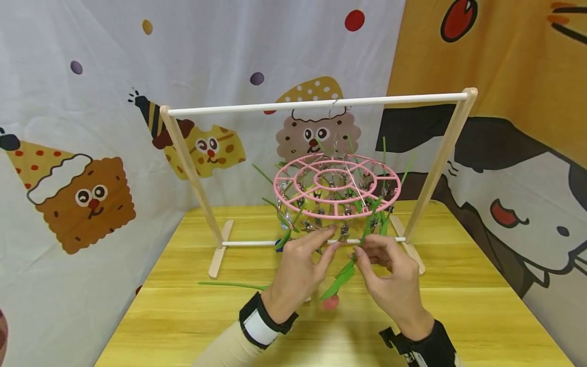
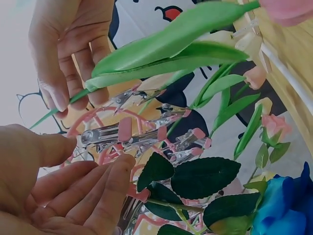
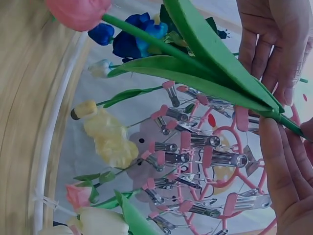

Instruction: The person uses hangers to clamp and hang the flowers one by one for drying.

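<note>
a: head view first. nearest the camera are two wrists with dark straps, and above them the left hand and the right hand, raised over the yellow table.
b: what does the right one hold?
a: it pinches the stem of a pink tulip between thumb and fingertips; the green leaves slant down from the fingers and the pink bloom hangs low, just above the table.
b: and the left?
a: its fingers are stretched up to a metal clip at the near edge of the pink round clip hanger. whether they squeeze it i cannot tell from here. the hanger hangs by its hook from the white rail of a wooden rack; more green stems dangle from its clips. a loose green stem lies on the table to the left.
b: left wrist view?
a: the left hand is close to the lens, fingers loosely bent, fingertips beside a pink-tipped clip, holding nothing clearly. the right hand above pinches the tulip stem, leaves fanning right. a blue rose sits in the lower corner.
b: right wrist view?
a: the right hand grips the stem at the leaf base; the tulip bloom is at the top. the left hand has fingers straight, near the clips. a yellow flower hangs beyond.
</note>
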{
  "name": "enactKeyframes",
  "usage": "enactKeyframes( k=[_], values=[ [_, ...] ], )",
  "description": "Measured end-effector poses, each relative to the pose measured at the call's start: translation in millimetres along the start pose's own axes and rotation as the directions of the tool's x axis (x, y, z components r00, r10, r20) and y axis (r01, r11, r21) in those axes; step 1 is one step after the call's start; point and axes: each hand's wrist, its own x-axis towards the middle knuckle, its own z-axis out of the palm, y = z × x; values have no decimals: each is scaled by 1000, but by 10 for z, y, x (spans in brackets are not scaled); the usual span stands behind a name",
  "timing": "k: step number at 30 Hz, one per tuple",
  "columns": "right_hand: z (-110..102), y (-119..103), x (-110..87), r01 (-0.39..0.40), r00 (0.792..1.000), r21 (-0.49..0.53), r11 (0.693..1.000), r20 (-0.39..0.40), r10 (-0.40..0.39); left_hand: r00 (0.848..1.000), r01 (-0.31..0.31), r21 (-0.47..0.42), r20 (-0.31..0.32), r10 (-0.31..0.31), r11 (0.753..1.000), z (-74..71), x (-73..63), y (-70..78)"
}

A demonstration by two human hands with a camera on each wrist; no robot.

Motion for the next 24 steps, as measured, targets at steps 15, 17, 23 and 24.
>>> enactKeyframes(
  k=[15,17,23,24],
  values=[
    [53,-50,75,18,998,137,990,-57,-10,1000,19,43,-15,-18,999,-73,87,-52],
    [67,-55,74,2,998,129,992,-64,6,1000,26,35,-11,-26,999,-83,100,-56],
    [104,-42,69,-8,996,90,996,-83,15,999,39,23,-16,-38,999,-106,138,-79],
    [111,-38,68,-5,996,95,995,-84,13,999,44,22,-17,-44,999,-113,143,-83]
  ],
)
